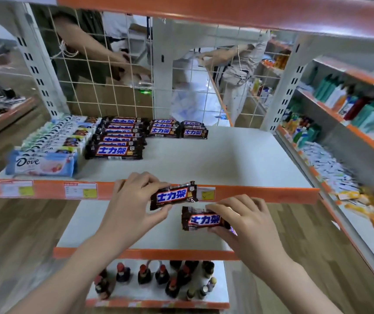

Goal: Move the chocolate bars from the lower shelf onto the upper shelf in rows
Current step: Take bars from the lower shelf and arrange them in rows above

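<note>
On white upper shelf: chocolate bars in rows, wire-grid back

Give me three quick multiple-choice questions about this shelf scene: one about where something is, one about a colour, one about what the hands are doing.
1. Where do the Dove bars lie?
A. left end of the upper shelf
B. right end of the upper shelf
C. on the bottom shelf among the bottles

2. What colour are the shelf edge strips?
A. blue
B. orange
C. green

3. What are the two hands doing?
A. both hang empty
B. only the left holds a bar
C. each holds one brown bar

Answers:
1 A: the pale blue Dove wrappers run in a row down the shelf's left side.
2 B: the strip along each shelf front is orange.
3 C: the left hand pinches one brown bar, and the right hand grips another.
</note>
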Motion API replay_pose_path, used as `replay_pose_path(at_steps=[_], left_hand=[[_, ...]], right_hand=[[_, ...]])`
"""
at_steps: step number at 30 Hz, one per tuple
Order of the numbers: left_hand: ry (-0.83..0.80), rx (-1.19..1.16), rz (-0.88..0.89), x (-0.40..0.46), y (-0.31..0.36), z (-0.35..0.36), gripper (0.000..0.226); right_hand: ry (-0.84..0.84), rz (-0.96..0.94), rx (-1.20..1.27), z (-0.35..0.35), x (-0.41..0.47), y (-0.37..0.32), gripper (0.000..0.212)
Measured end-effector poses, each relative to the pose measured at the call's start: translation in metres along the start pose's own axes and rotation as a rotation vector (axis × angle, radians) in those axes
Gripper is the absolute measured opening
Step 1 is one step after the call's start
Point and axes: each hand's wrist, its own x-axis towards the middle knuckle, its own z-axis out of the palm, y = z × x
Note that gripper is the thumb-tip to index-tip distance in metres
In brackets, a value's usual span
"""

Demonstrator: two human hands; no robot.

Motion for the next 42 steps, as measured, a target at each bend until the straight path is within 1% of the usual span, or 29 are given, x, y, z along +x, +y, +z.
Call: replay_pose_path(at_steps=[5, 10, 15, 21, 29, 35, 40, 42], left_hand=[[-0.009, -0.028, 0.002, 0.029, -0.008, 0.009, 0.040], [-0.049, -0.013, -0.019, 0.063, -0.023, 0.021, 0.038], [-0.078, -0.004, 0.010, 0.101, -0.040, 0.034, 0.034], [-0.144, -0.024, 0.048, 0.153, -0.061, 0.060, 0.033], [-0.190, 0.095, 0.095, 0.212, -0.071, 0.086, 0.040], [-0.205, 0.122, 0.095, 0.236, -0.076, 0.103, 0.042], [-0.176, 0.108, 0.130, 0.244, -0.078, 0.113, 0.039], [-0.171, 0.122, 0.134, 0.245, -0.079, 0.115, 0.043]], right_hand=[[-0.009, 0.013, -0.026, 0.005, 0.023, 0.018, 0.038], [0.004, 0.059, -0.007, 0.016, 0.045, 0.041, 0.039], [0.001, 0.077, -0.023, 0.038, 0.070, 0.065, 0.044], [-0.004, 0.078, -0.075, 0.071, 0.096, 0.091, 0.042], [-0.041, 0.129, -0.065, 0.097, 0.120, 0.114, 0.041], [-0.076, 0.142, -0.051, 0.107, 0.132, 0.124, 0.041], [-0.086, 0.171, -0.041, 0.111, 0.135, 0.128, 0.036], [-0.092, 0.180, -0.033, 0.113, 0.136, 0.128, 0.035]])
